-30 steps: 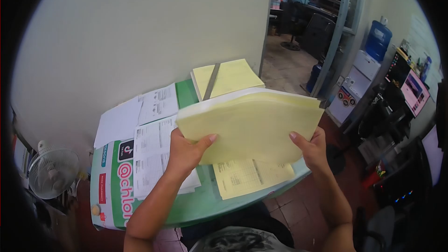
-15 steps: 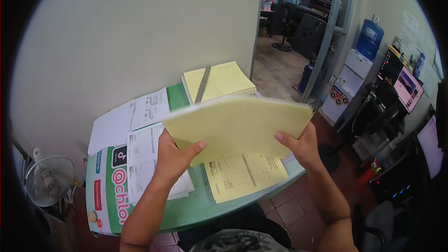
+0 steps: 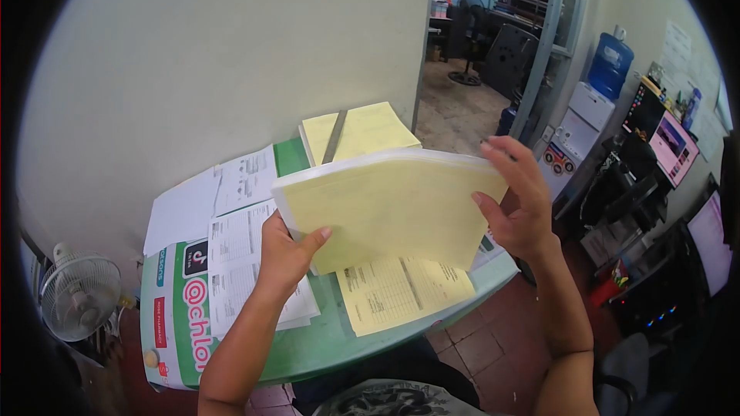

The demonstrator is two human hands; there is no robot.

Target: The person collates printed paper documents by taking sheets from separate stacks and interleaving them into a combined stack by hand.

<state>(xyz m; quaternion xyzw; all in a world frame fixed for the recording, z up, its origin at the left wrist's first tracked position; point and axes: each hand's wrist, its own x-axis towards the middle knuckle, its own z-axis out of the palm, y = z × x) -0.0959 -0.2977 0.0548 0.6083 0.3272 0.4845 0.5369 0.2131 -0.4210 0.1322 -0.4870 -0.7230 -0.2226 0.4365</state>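
A thick stack of pale yellow paper [image 3: 393, 216] stands tilted upright above the table, its white-looking edges showing along the top and left. My left hand [image 3: 287, 258] grips its lower left side, thumb on the near face and fingers behind. At the right edge of the stack is my right hand [image 3: 528, 204], open with fingers raised and apart; its thumb is close to the paper, and I cannot tell whether it touches. Below the stack lies a yellow printed form [image 3: 408, 300]. White printed forms [image 3: 235, 246] lie beside my left hand.
Behind, a second yellow paper pile [image 3: 378, 127] with a grey strip across it stands on the green table [image 3: 331, 347] against the wall. A fan [image 3: 81, 293] is at left. To the right are a doorway, a water dispenser [image 3: 578, 123] and computer monitors [image 3: 674, 146].
My right hand has let go of the stack's lower right, risen and spread its fingers. The stack has tilted so its top edge shows more. My left hand keeps its hold.
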